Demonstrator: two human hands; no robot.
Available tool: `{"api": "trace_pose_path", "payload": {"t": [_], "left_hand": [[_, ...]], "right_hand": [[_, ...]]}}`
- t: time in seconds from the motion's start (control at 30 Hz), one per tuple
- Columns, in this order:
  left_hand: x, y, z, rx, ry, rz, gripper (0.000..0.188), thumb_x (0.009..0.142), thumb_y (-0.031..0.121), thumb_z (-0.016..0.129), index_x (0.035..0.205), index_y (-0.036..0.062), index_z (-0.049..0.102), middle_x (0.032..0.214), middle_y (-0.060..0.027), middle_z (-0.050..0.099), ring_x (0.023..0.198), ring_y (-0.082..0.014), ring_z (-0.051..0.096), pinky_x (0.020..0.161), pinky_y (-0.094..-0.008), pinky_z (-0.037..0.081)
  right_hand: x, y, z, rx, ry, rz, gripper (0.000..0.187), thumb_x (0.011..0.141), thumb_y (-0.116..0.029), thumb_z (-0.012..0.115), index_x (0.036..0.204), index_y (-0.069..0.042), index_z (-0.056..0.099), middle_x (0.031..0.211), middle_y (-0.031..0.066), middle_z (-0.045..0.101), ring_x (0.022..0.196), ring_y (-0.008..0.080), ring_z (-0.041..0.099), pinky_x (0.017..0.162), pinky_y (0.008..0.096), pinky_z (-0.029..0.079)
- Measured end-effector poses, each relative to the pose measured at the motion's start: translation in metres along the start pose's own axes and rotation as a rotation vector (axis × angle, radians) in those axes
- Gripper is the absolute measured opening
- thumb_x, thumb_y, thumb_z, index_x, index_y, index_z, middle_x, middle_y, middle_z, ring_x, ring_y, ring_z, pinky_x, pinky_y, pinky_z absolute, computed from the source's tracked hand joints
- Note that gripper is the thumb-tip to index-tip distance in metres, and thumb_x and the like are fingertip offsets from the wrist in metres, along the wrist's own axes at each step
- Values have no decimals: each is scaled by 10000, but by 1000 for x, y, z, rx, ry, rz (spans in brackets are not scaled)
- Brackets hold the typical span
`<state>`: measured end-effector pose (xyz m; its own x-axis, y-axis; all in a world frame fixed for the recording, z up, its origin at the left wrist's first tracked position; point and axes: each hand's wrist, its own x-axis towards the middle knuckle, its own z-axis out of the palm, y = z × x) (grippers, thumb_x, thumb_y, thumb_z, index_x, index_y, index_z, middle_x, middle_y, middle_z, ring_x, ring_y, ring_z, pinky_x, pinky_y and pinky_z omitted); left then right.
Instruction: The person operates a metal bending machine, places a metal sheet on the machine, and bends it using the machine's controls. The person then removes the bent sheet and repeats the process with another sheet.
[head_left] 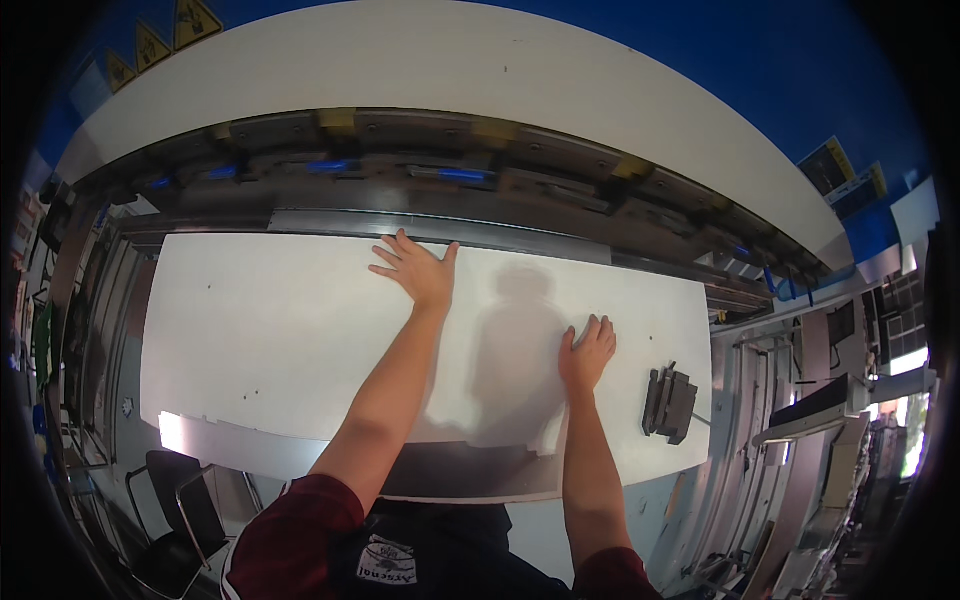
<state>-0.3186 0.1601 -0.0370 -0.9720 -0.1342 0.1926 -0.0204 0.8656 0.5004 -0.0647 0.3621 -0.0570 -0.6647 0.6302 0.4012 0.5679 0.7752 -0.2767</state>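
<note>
A broad white panel [280,320] lies flat in front of me, its far edge along the metal bed of a large bending machine. My left hand [418,273] lies on the panel near that far edge, palm down, fingers spread. Farther right and closer to me, my right hand [590,355] rests on the panel with its fingers stretched out and the thumb apart. Neither hand grips anything. To the right of my right hand, a black blocky device [670,403] sits on the panel, with what looks like a cable leaving its right side.
Across the far side runs the machine's long light-coloured beam [480,70], with dark tooling [560,190] under it, above the grey bed strip [440,226]. A black chair [180,510] stands at the lower left. Shelving and stacked material [830,480] are at the right.
</note>
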Motion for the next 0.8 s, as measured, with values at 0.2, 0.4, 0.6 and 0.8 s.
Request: {"api": "trace_pose_path", "payload": {"t": [0.2, 0.4, 0.6, 0.8], "left_hand": [[0, 1, 0, -16, 16, 3, 1129, 831, 596, 853, 1537, -84, 295, 1650, -415, 272, 1567, -612, 154, 1210, -790, 26], [0, 1, -3, -34, 11, 3, 1131, 832, 595, 850, 1540, -92, 296, 1649, -422, 271, 1563, -627, 154, 1209, -790, 15], [0, 0, -3, -31, 0, 0, 1150, 840, 617, 829, 1560, -98, 288, 1648, -413, 280, 1561, -625, 161, 1209, -794, 11], [3, 1, -6, -108, 49, 43, 1148, 879, 560, 812, 1602, -101, 214, 1697, -299, 290, 1572, -593, 168, 1182, -821, -11]], "right_hand": [[1, -3, -3, -7, 7, 7, 552, 957, -258, 692, 1412, 22, 554, 1509, 281, 503, 1431, 459, 428, 1226, 575, 295], [2, -5, -6, 7, -30, 28, 572, 958, -267, 684, 1420, 36, 539, 1524, 298, 486, 1459, 463, 413, 1253, 584, 274], [2, -5, -7, -4, -39, 18, 584, 954, -263, 692, 1428, 36, 526, 1527, 299, 484, 1460, 466, 407, 1254, 584, 269], [2, -7, -9, 8, -39, 22, 581, 955, -260, 692, 1425, 40, 524, 1529, 298, 485, 1466, 463, 400, 1258, 578, 261]]}}
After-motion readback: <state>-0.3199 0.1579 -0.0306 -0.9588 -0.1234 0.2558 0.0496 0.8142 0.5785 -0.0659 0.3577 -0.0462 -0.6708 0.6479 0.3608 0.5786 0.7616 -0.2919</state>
